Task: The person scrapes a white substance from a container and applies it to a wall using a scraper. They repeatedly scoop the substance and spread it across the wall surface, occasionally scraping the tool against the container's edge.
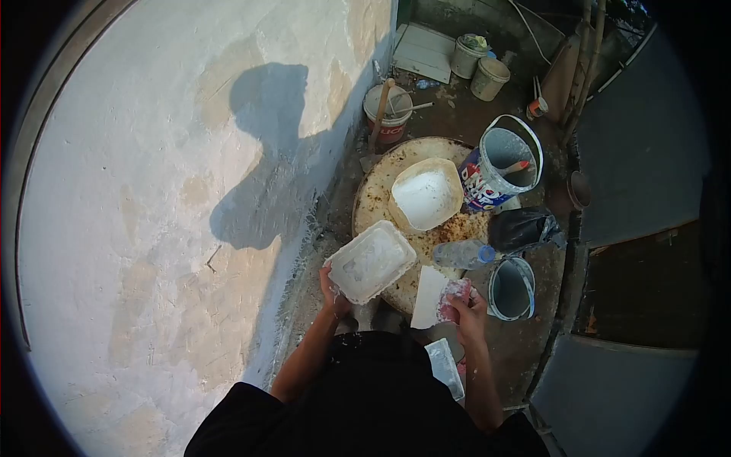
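Note:
My left hand (333, 293) grips the near left edge of a shallow white tray (371, 261), whose inside is coated with white residue. In my right hand (470, 308) is the pink, powder-smeared handle of a flat white trowel (430, 295), and my fingers are wrapped round it. Beyond the tray, a bowl of white powder (425, 196) rests on a round stained tabletop (373, 171). A clear plastic bottle (463, 254) with a blue cap lies just past the trowel. Below my right hand is another white-smeared tray (445, 368), partly hidden by my body.
A tall printed bucket (487, 179) stands at the table's right, near a black bag (521, 230) and a smaller bucket (512, 288). A patchy wall (167, 228) runs along the left. Farther back are a red-and-white bucket (390, 126) and two pails (489, 78).

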{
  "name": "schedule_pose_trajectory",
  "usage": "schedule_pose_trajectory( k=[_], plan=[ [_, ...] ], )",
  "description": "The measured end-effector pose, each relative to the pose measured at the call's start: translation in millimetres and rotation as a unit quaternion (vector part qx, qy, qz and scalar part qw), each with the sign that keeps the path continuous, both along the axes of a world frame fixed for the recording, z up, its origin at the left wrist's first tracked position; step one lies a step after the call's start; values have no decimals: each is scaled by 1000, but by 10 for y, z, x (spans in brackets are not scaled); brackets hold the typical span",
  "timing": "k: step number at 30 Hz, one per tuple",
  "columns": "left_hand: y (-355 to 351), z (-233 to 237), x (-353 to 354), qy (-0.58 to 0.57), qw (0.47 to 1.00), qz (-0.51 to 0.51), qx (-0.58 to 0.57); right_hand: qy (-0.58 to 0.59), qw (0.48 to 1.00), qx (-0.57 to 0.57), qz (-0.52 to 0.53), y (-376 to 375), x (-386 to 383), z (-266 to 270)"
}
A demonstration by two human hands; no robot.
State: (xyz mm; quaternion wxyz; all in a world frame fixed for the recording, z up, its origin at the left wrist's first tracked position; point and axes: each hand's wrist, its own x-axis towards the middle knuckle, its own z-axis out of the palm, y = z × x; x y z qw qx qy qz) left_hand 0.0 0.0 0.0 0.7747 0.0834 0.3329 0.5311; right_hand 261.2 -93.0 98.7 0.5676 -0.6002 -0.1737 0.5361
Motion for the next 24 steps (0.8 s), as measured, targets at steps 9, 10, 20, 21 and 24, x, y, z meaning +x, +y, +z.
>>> schedule_pose_trajectory(
  k=[9,10,20,21,24],
  plan=[
    [-122,-223,136,6,998,-47,-31,-382,912,98,115,225,-168,302],
    [-115,-245,131,-11,998,-55,-30,-386,911,100,107,278,-203,369],
    [-225,-550,56,-68,993,-90,-24,67,996,11,-58,-120,-267,-236],
    [-227,-559,68,-53,994,-91,-22,80,995,-5,-56,-133,-285,-292],
    [-246,-550,119,-30,995,-88,-22,112,991,-44,-59,-187,-370,-370]
  ],
)
